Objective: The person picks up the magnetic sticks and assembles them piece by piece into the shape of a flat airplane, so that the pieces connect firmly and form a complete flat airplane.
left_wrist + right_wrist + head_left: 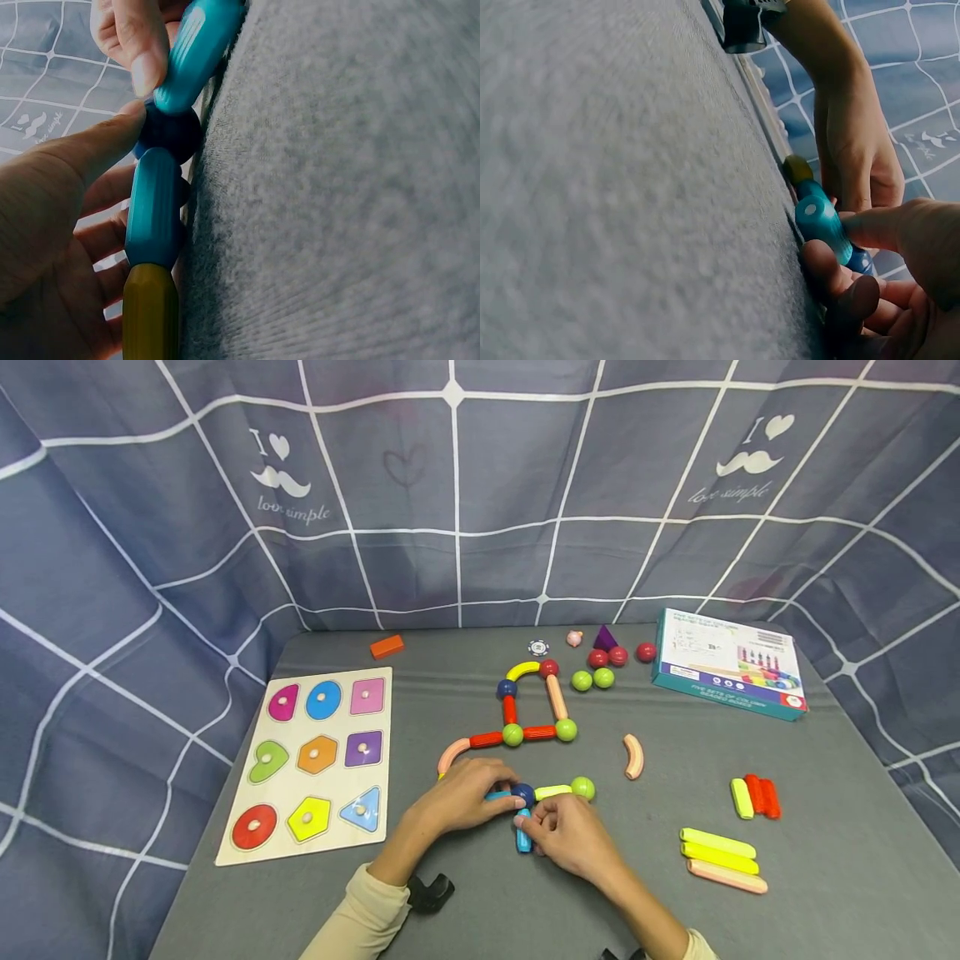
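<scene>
Your right hand (576, 837) is pinching a light-blue plastic rod (523, 839) against the navy plastic ball (523, 792) your left hand (467, 795) is gripping, sideways pressure risking slippage.

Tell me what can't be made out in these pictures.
Head view: small print on the box, too tiny.
Head view: black right-wrist gear, cut by the bottom edge.
Left wrist view: yellow stick, cut by the bottom edge.
Right wrist view: dark blue ball, partly behind the light blue stick.
</scene>
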The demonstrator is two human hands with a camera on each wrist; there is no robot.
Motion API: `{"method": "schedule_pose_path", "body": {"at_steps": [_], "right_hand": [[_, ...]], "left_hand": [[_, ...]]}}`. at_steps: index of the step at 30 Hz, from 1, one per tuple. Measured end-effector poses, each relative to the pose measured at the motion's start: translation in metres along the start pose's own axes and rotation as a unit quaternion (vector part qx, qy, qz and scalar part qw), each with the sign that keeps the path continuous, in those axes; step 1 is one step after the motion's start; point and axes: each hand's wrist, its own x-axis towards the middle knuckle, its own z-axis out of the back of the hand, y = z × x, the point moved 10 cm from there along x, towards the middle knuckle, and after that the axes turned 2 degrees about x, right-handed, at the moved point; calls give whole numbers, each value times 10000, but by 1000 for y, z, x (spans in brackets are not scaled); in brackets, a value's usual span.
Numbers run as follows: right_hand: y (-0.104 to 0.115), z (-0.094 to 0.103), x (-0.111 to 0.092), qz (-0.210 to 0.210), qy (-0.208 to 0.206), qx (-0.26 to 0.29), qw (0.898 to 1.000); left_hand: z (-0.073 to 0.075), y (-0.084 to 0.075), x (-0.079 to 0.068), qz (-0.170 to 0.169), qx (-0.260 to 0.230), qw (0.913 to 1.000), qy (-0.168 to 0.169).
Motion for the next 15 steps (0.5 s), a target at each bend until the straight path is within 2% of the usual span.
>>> {"method": "schedule_pose_path", "body": {"at_steps": [5,8,11,15], "right_hand": [[1,-1,1,36,-16,80,10000],[1,5,0,70,-9,111,9999],[0,24,-1,73,-196,160,9997],[-2,71,5,255,-818,171,9962]], "left_hand": [[2,0,-1,-21,-24,10000,-39],[1,-1,-1,-30,-26,10000,-22],[0,-1,-1,-1,-35,10000,31],[-1,0,-1,67,-25,9999,108]]}}
